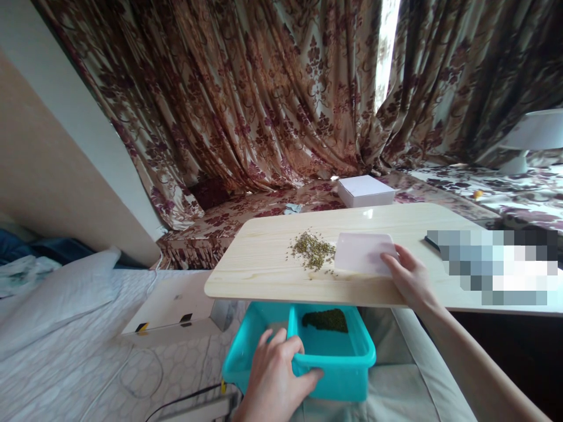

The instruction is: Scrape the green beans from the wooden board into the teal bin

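Note:
My right hand [407,272] grips the right edge of a thin white rectangular sheet or scraper [363,253], held low over the table. Just left of the sheet's edge lies a loose heap of small green beans [312,251], which look like mung beans. Below the table's front edge, my left hand [281,369] is closed on the near rim of a turquoise divided bin [338,378], thumb outside and fingers inside. A pile of dark green beans [328,320] rests in the bin's right compartment. My left fingers partly cover the left compartment.
The pale wooden table [259,252] has rounded corners. A blurred-out device [497,264] lies at its right end. Behind stands a white box [366,190] before patterned curtains [264,88]. A white carton [176,305] and a cable lie on the bed [101,305] at left.

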A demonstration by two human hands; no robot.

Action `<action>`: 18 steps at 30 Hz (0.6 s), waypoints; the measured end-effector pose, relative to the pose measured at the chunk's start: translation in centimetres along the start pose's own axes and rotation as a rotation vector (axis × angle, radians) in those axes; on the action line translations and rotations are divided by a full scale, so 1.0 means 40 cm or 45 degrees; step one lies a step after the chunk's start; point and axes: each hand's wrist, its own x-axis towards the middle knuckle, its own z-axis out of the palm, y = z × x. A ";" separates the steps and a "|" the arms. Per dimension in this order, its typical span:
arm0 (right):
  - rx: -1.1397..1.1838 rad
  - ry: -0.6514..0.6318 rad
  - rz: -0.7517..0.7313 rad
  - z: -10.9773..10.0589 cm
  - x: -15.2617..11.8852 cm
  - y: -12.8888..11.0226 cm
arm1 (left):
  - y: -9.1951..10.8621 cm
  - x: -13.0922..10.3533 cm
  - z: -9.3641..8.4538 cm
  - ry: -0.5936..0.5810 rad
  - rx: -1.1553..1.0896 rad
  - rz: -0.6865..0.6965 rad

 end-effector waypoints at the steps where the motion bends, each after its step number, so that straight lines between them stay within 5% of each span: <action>1: -0.015 -0.005 -0.010 0.000 0.000 0.000 | 0.001 0.000 -0.001 0.005 0.004 0.000; 18: -0.054 -0.071 -0.045 0.001 0.003 0.001 | -0.001 0.000 0.001 0.019 0.002 0.021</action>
